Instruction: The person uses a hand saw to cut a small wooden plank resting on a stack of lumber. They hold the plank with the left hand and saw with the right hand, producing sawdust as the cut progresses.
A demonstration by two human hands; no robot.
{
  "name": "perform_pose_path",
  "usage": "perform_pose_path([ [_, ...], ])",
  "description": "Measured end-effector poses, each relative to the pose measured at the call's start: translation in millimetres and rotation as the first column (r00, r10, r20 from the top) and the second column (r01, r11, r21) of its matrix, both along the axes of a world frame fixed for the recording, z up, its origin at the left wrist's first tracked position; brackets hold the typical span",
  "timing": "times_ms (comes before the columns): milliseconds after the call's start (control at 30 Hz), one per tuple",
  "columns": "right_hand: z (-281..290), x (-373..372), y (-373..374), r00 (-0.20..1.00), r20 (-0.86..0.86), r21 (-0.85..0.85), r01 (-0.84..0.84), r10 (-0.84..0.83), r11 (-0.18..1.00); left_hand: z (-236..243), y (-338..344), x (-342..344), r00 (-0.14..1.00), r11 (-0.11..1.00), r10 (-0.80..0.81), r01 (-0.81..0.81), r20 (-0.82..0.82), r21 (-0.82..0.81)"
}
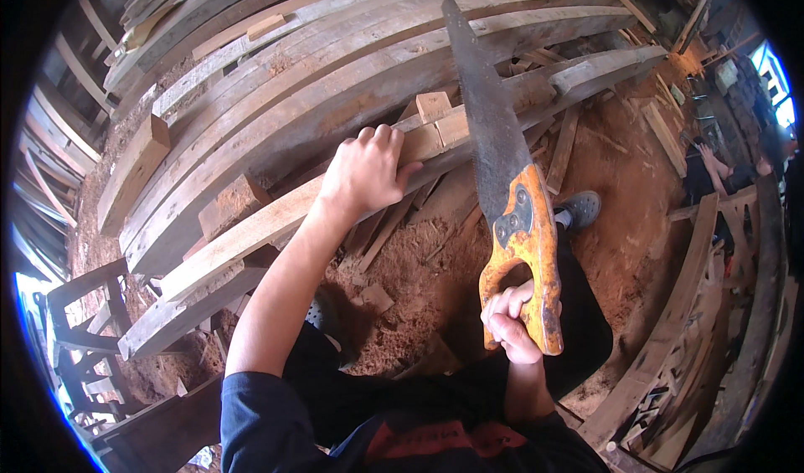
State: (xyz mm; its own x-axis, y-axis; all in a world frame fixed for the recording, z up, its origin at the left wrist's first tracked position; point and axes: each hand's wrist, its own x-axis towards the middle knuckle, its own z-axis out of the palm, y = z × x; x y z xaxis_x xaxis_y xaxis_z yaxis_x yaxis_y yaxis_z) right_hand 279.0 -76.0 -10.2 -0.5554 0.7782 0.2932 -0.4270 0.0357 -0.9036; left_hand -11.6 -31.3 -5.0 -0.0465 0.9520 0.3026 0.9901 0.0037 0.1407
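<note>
My right hand (512, 318) is closed round the worn yellow handle of a handsaw (494, 130). The saw's dark, broad blade points up and away, its toothed edge on the left. It passes in front of a long pale wooden beam (251, 243); whether it touches the wood I cannot tell. My left hand (368, 172) grips this beam from above, fingers curled over its far side and thumb on the near side. Just right of that hand, a dark line crosses the beam. A small wood block (433, 105) sits by its far edge. Under the pale beam lies a greyer timber (180, 318).
Several long timbers (335, 79) lie side by side beyond the beam. Sawdust and offcuts cover the brown floor (620, 188). Curved planks (670, 339) are piled at the right, with another person's arm (713, 170) beyond them. A dark wooden frame (88, 322) stands at the left.
</note>
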Motion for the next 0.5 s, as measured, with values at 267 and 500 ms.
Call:
perform_pose_path([
  [267, 4, -18, 14, 0.991, -0.047, -0.026, -0.130, 0.129, 0.991, 2, -2, 1, 1.000, 1.000, 0.014, -0.014, -0.001, -0.001],
  [500, -5, -24, 15, 0.996, -0.051, -0.009, -0.067, 0.066, 0.998, 4, -1, 2, 1.000, 1.000, 0.010, -0.010, 0.011, 0.026],
])
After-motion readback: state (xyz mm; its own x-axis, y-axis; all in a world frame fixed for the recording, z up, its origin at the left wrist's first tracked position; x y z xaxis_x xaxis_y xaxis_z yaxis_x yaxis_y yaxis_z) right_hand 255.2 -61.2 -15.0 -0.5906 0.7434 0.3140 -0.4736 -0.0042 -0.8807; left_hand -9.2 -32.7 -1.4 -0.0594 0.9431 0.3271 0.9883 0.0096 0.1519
